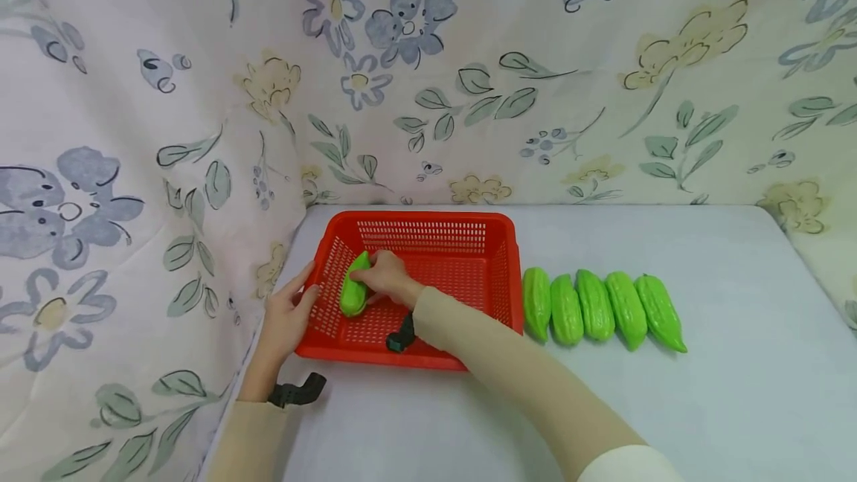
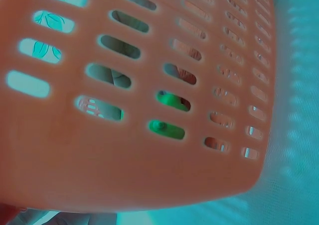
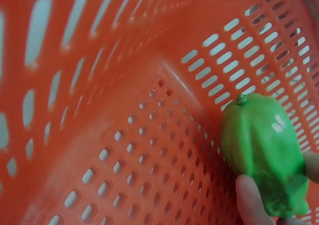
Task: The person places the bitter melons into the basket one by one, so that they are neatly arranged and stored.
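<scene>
My right hand (image 1: 387, 274) is inside the red basket (image 1: 428, 223), left of frame centre in the head view, fingers curled round a green bitter gourd (image 1: 354, 294). The gourd sits at the basket's left end, close to the left wall, long axis running toward the back wall. I can't tell whether it rests on the basket floor or is just above it.

Right wrist view: gourd (image 3: 261, 158) at lower right of frame, against the perforated floor of the basket (image 3: 124, 135), one fingertip (image 3: 251, 197) on its lower left side, another at the right edge. Grip confirmed.

My left hand (image 1: 289, 312) is outside the basket, on its left wall, at the lower left of the basket. Fingers fairly straight, thumb near the rim, touching the wall; not wrapped round anything that I can see.

Left wrist view: fills with the slotted basket wall (image 2: 124, 150), green of the gourd (image 2: 167, 128) showing through two slots near frame centre. No fingers visible here.

Five more gourds (image 1: 602, 307) lie in a row on the grey counter (image 1: 736, 393), just right of the basket, side by side and touching or nearly so. Floral cloth (image 1: 134, 132) hangs behind and at the left.
</scene>
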Action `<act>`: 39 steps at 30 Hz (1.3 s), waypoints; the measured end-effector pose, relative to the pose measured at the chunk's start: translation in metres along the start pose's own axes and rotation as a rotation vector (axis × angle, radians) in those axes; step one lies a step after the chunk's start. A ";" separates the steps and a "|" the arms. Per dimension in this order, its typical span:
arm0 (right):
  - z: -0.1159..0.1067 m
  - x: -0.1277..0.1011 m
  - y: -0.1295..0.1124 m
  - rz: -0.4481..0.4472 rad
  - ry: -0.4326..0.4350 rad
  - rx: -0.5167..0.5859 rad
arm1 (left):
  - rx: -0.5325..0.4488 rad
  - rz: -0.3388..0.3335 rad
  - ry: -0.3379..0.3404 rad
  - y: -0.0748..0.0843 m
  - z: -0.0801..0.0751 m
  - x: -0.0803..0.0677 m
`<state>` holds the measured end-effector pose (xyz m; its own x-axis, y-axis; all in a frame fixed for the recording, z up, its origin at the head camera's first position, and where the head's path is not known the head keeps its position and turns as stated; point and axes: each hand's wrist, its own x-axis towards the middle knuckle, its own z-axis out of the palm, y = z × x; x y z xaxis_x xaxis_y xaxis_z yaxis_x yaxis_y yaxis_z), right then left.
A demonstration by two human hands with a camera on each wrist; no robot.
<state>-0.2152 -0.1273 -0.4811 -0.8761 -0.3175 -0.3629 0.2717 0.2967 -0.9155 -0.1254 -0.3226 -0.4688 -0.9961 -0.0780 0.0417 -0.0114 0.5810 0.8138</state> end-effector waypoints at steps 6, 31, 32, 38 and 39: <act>-0.001 0.006 0.002 0.009 0.022 -0.048 | -0.002 -0.040 -0.030 0.003 0.001 0.000; 0.001 -0.004 -0.003 0.027 0.018 -0.039 | 0.002 -0.066 -0.034 0.003 -0.001 0.000; 0.000 -0.004 -0.003 0.026 0.021 -0.037 | 0.002 -0.067 -0.034 0.003 -0.001 0.000; -0.004 -0.003 -0.008 0.027 0.054 -0.045 | 0.006 -0.068 -0.039 0.001 -0.002 0.000; -0.005 -0.004 -0.010 0.029 0.058 -0.050 | 0.008 -0.069 -0.039 0.001 -0.002 0.000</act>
<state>-0.2162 -0.1249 -0.4694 -0.8903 -0.2557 -0.3769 0.2782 0.3500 -0.8945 -0.1254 -0.3237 -0.4668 -0.9955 -0.0869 -0.0368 -0.0807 0.5815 0.8095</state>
